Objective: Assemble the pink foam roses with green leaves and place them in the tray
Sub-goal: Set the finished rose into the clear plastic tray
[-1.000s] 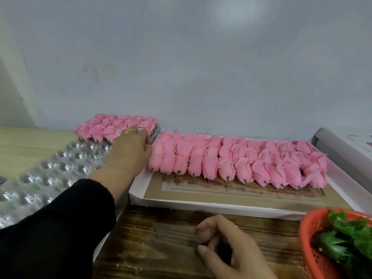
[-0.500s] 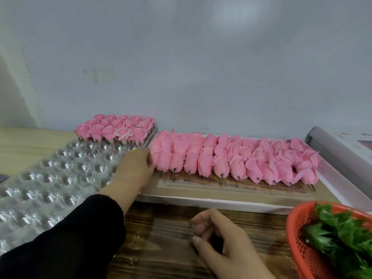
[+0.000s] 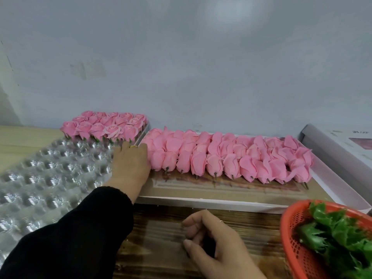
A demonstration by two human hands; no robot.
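Left hand (image 3: pixel 130 168), black sleeve, reaches forward over the seam where the clear plastic tray (image 3: pixel 46 178) meets the white cardboard box (image 3: pixel 201 202); its fingers point away and are hidden, so whether it pinches anything cannot be told. A gold ring (image 3: pixel 133 146) shows on one finger. Assembled roses (image 3: pixel 106 125) with green bases stand upright in the tray's far rows, against the wall; the near cups of the tray hold nothing. Loose pink foam roses (image 3: pixel 227 158) lie on their sides in two overlapping rows across the far half of the box, stems toward the person, leaving a bare brown strip along the box's near edge. Right hand (image 3: pixel 213 246) rests on the wooden bench (image 3: pixel 161 238), fingers loosely curled, holding nothing visible. Red mesh basket (image 3: pixel 293 238) of green leaves (image 3: pixel 338 232) sits at the bench's right edge, just beside the box corner. Another white box (image 3: pixel 342 146) lies at far right.
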